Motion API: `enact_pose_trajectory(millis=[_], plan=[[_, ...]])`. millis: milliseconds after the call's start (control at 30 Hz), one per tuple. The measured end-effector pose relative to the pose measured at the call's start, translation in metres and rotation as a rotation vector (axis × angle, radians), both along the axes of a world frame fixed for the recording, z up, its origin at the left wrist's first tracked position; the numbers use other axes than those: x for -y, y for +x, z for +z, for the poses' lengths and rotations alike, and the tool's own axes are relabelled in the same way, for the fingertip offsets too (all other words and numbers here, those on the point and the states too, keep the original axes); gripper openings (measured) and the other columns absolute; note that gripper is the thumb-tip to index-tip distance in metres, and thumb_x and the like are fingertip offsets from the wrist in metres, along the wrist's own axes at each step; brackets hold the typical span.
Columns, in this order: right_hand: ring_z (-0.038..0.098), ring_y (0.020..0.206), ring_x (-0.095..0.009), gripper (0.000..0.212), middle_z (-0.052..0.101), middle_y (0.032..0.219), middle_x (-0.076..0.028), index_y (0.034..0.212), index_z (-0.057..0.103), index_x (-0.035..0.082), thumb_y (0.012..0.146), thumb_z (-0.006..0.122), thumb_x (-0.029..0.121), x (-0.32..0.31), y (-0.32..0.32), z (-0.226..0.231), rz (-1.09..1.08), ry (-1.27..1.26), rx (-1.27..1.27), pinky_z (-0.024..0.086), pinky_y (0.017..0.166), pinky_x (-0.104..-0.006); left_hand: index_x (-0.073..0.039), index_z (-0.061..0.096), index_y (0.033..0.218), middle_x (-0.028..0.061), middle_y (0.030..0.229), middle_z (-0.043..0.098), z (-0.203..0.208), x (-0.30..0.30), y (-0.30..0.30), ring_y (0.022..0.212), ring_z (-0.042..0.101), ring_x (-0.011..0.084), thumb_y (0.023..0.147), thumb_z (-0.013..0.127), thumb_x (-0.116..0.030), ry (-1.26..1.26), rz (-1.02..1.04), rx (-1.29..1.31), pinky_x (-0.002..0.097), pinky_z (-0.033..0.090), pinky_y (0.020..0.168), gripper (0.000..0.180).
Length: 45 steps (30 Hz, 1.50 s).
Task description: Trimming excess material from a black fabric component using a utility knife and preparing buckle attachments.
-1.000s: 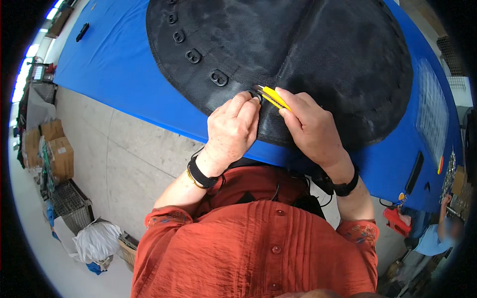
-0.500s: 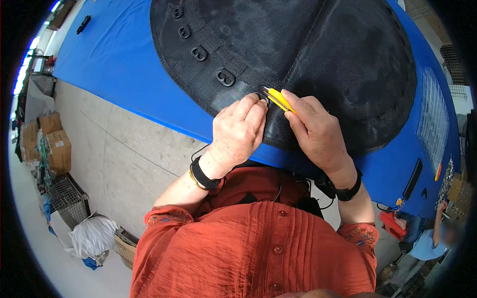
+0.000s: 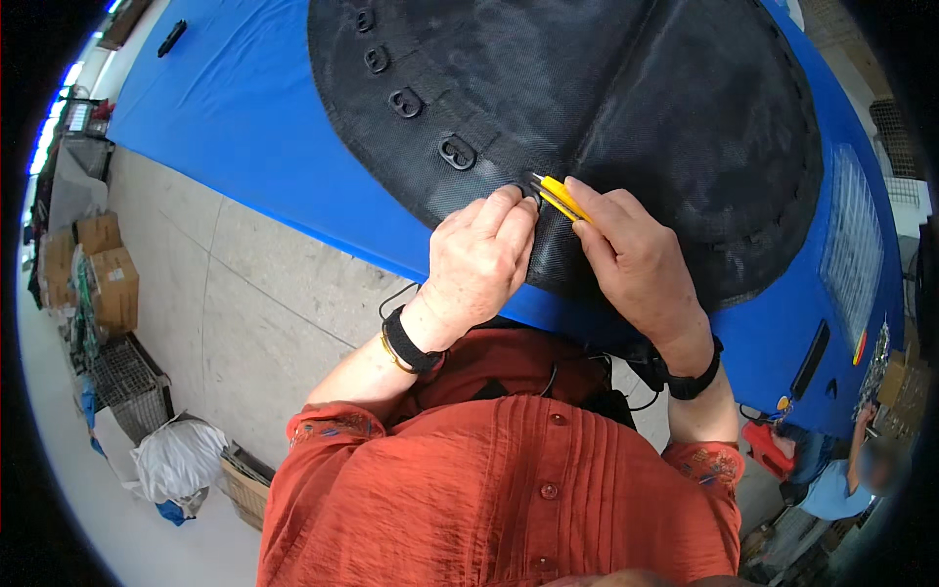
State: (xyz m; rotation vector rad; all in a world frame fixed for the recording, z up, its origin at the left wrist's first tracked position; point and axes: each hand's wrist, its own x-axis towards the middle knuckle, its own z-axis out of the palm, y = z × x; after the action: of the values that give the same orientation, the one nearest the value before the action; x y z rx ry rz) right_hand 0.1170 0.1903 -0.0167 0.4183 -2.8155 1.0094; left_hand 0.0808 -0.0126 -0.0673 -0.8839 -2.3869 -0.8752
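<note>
A large round black mesh sheet (image 3: 685,127) lies over a blue cloth-covered table (image 3: 235,127). Several black plastic double-slot buckles (image 3: 457,152) sit in a curved row along its left side. At the sheet's near edge, my left hand (image 3: 482,254) is closed, thumb and fingers pinching a small black piece that looks like another buckle, mostly hidden by the fingertips. A slim yellow utility knife (image 3: 564,199) is gripped in my right hand (image 3: 641,259). Its tip points left and away from me, right beside the left fingertips.
On the table's right lie a clear plastic-looking sheet (image 3: 853,240) and a black strip (image 3: 810,360). A small black object (image 3: 172,38) rests far left. Cardboard boxes (image 3: 114,289) and a wire crate (image 3: 127,377) stand on the left floor. Another person (image 3: 836,486) is at lower right.
Both hands, the knife and the mesh sheet appear slightly farther right in the picture. The knife's tip stays close to my left fingertips, and both grips are kept.
</note>
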Motion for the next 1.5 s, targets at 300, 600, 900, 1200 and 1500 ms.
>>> enact_pose_trajectory(millis=[300,600,900,1200,1500], plan=[[0.07,0.089,-0.041,0.036,0.065,0.103,-0.018,0.137,0.062,0.003,0.101,0.065,0.008,0.001,-0.003,0.009,0.002,0.008,0.048,0.059,0.073,-0.0482,-0.004,0.072,0.103,0.0089,0.102,0.072,-0.001,0.0,-0.001,0.081,0.074,0.0265,0.084,0.08,-0.002,-0.006,-0.005,-0.002,0.0358,0.06,0.069,0.021],[0.071,0.088,-0.04,0.037,0.066,0.102,-0.017,0.137,0.062,0.004,0.101,0.066,0.008,-0.002,-0.001,0.0,-0.005,-0.002,-0.004,0.06,0.073,-0.047,-0.003,0.072,0.102,0.0089,0.102,0.072,-0.001,-0.001,-0.001,0.081,0.074,0.0263,0.083,0.08,-0.002,0.006,-0.007,0.003,0.0358,0.06,0.07,0.02],[0.072,0.086,-0.037,0.036,0.064,0.101,-0.016,0.137,0.061,0.002,0.102,0.065,0.009,0.006,0.003,-0.005,-0.008,0.05,-0.058,0.06,0.071,-0.0454,-0.003,0.073,0.103,0.0098,0.103,0.072,0.001,0.001,-0.001,0.082,0.074,0.0276,0.082,0.08,-0.001,-0.002,-0.015,0.011,0.0366,0.061,0.07,0.022],[0.072,0.088,-0.04,0.035,0.064,0.102,-0.017,0.137,0.06,0.003,0.103,0.064,0.008,0.006,0.001,0.01,-0.005,0.052,0.054,0.061,0.072,-0.0478,-0.003,0.072,0.1,0.0093,0.102,0.072,0.0,0.0,0.0,0.081,0.074,0.0273,0.082,0.08,-0.001,0.018,-0.004,0.009,0.0363,0.061,0.07,0.02],[0.072,0.088,-0.041,0.036,0.066,0.105,-0.018,0.138,0.062,0.004,0.102,0.065,0.01,0.006,0.009,-0.004,-0.051,0.018,-0.029,0.061,0.073,-0.0475,-0.003,0.072,0.101,0.0094,0.102,0.072,0.001,0.002,-0.001,0.082,0.074,0.0277,0.083,0.08,0.0,0.023,-0.027,0.027,0.0363,0.061,0.07,0.019]])
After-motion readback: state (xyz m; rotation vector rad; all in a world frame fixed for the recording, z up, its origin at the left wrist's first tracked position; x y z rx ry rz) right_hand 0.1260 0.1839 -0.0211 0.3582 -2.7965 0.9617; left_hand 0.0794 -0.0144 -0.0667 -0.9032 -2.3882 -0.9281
